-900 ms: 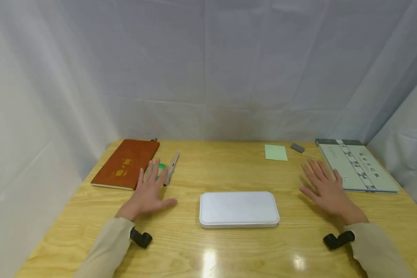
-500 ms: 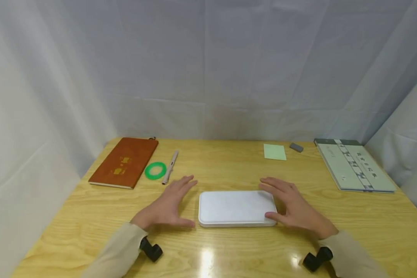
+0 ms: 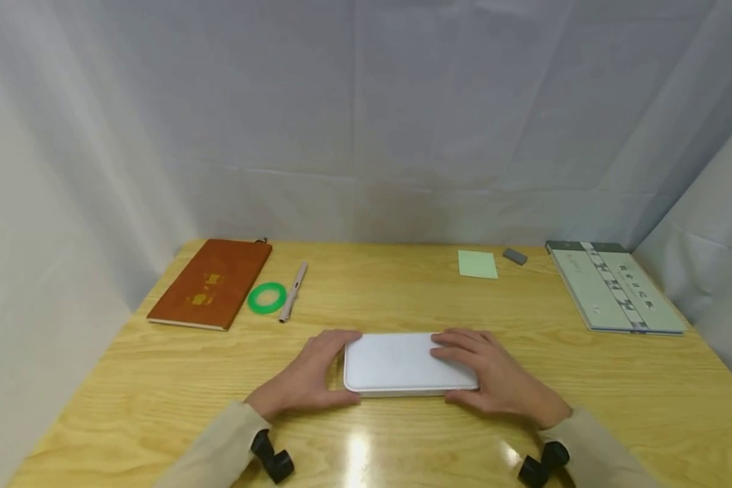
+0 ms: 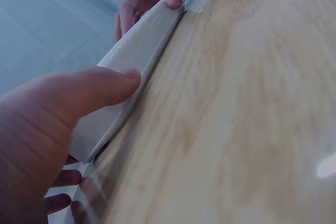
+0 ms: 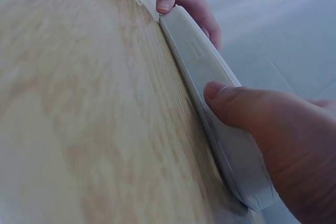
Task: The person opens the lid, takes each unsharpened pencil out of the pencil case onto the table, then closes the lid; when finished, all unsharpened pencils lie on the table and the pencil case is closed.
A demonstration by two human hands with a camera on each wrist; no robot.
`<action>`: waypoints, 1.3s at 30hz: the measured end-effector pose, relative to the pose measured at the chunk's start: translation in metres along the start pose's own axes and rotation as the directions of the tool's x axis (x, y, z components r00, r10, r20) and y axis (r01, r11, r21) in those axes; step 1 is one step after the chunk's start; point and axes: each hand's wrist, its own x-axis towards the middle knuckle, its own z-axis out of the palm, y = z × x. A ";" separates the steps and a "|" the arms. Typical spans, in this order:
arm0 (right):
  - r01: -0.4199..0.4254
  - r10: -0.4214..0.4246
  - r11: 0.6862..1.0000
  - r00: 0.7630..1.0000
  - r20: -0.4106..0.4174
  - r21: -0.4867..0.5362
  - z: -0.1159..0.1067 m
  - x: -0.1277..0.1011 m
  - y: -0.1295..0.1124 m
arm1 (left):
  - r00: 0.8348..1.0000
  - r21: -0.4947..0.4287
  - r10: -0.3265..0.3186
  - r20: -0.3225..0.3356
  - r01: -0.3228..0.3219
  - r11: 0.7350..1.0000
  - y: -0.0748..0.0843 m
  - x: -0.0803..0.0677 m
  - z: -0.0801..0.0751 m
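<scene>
A flat white rectangular case (image 3: 390, 359) with rounded corners lies on the wooden table in the middle of the head view. At its left end my left hand (image 3: 308, 376) grips it, the thumb on the near side and the fingers at the far corner. My right hand (image 3: 494, 376) holds the right end, with fingers over the top and far edge and the thumb against the near side. Both wrist views show a thumb pressed on the front wall of the case (image 4: 131, 51). The far fingertips are partly hidden behind the case.
A brown notebook (image 3: 210, 285), a green ring-shaped roll (image 3: 267, 298) and a pale pen (image 3: 293, 293) lie at the back left. Towards the back right are a green sticky note (image 3: 478, 264), a grey eraser-like block (image 3: 515, 256) and a pale green book (image 3: 616, 288). White curtains (image 3: 354, 122) border the table.
Both hands have moved inward from either side, first spread flat above the table, and now grip the two ends of the white case. The head view has shifted slightly.
</scene>
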 end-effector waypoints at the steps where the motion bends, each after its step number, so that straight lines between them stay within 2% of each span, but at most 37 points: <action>1: 0.000 0.000 1.000 1.000 0.000 -0.003 0.000 0.000 0.000 | 1.000 -0.004 -0.001 -0.005 0.001 1.000 0.000 0.000 0.001; 5: 0.005 -0.005 1.000 1.000 -0.003 -0.012 -0.001 0.000 0.000 | 1.000 -0.020 -0.013 -0.029 0.012 1.000 0.000 0.000 0.002; 11: 0.023 -0.023 1.000 0.999 -0.044 0.000 -0.003 0.008 -0.006 | 0.992 -0.152 -0.106 -0.062 0.096 0.984 0.000 -0.001 0.004; 19: 0.075 -0.086 0.995 0.982 -0.167 -0.070 0.002 0.028 -0.016 | 0.990 -0.290 -0.077 -0.120 0.039 0.956 -0.002 0.002 0.009; 23: 0.066 -0.090 0.989 0.977 -0.193 -0.129 0.002 0.033 -0.020 | 0.985 -0.323 -0.116 -0.129 0.069 0.944 0.000 0.004 0.010; 31: 0.047 -0.082 0.983 0.977 -0.195 -0.176 0.003 0.037 -0.026 | 0.963 -0.427 -0.242 -0.120 0.170 0.888 0.004 0.005 0.013; 39: 0.032 -0.066 0.985 0.978 -0.199 -0.170 0.005 0.036 -0.025 | 0.957 -0.511 -0.276 -0.089 0.194 0.837 0.004 0.004 0.013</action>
